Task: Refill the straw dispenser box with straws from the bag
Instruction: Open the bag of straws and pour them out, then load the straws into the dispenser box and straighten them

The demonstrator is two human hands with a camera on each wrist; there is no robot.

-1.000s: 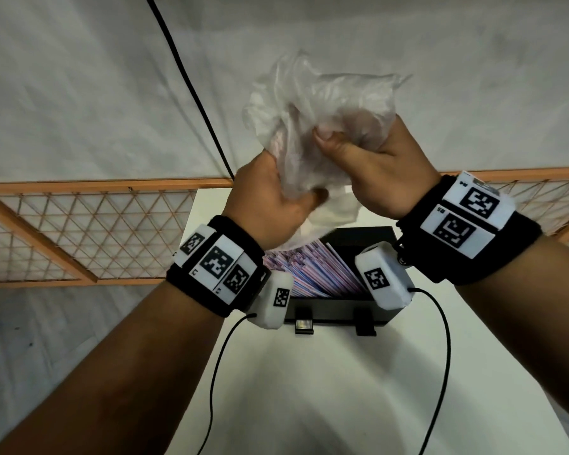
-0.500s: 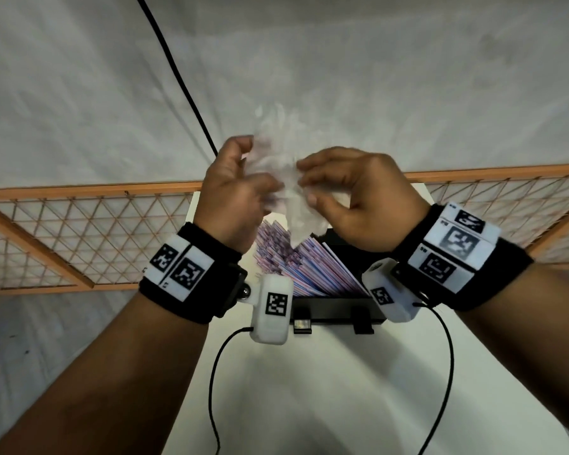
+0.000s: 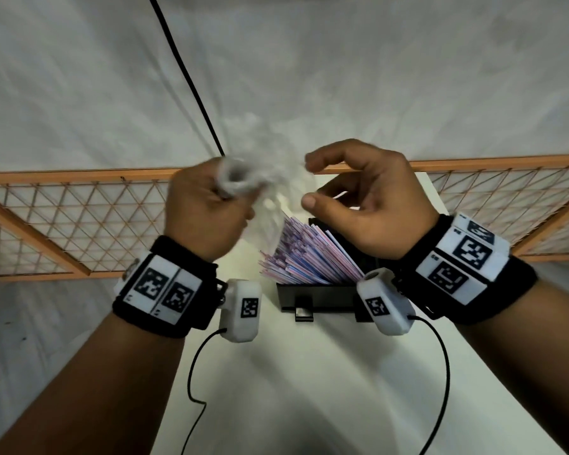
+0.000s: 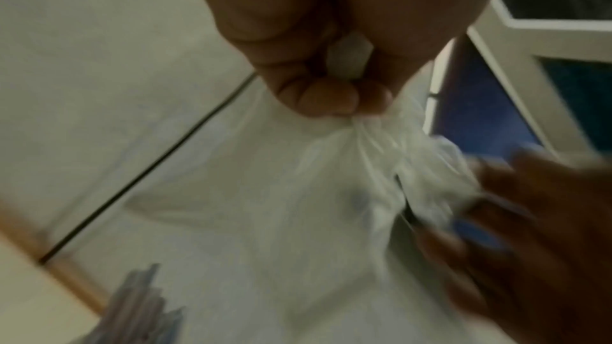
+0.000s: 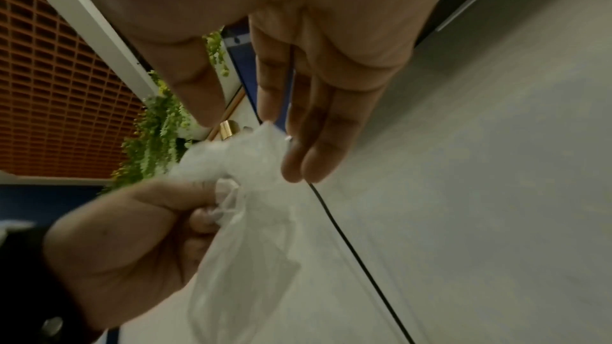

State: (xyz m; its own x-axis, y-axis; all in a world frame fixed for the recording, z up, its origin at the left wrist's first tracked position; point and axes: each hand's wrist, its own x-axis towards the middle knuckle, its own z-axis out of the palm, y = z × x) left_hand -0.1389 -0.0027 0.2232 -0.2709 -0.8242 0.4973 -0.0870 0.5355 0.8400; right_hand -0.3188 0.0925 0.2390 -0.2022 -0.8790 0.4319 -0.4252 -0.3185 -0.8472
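Writing: none readable on bag, straws or box; only black-and-white square code tags (image 3: 472, 256) showing on the wristbands and wrist camera housings, with tiny characters beside them too small for reading.

Bag (image 3: 270, 178): thin, clear-to-milky plastic, crumpled and bunched, looking slack, motion-blurred in the head view. Hanging above the open box, its lower part trailing down toward the straw tips.

Left hand (image 3: 207, 205): clenching around the gathered neck of the bag, fingers (image 4: 328, 100) curling tight with plastic bulging out above and below the fist.

Right hand (image 3: 368, 205): released, holding nothing; fingers (image 5: 308, 140) relaxing, loosely bent, thumb apart from forefinger. Fingertips sitting just beside the bag's upper bunch; actual touching not possible to tell.

Straws (image 3: 309, 254): dense bundle, paper-wrapped, white with pink, purple and blue striping, leaning tilted to the left, tips fanning out above the rim.

Straw dispenser box (image 3: 319, 295): black, rectangular, open-topped, two small black tabs projecting at its front base. Standing on the white bench (image 3: 309, 389), below and between both hands, well below the fingers.

Surroundings: orange lattice railing (image 3: 63, 224) running behind the bench; black cable (image 3: 184, 73) crossing the grey floor.
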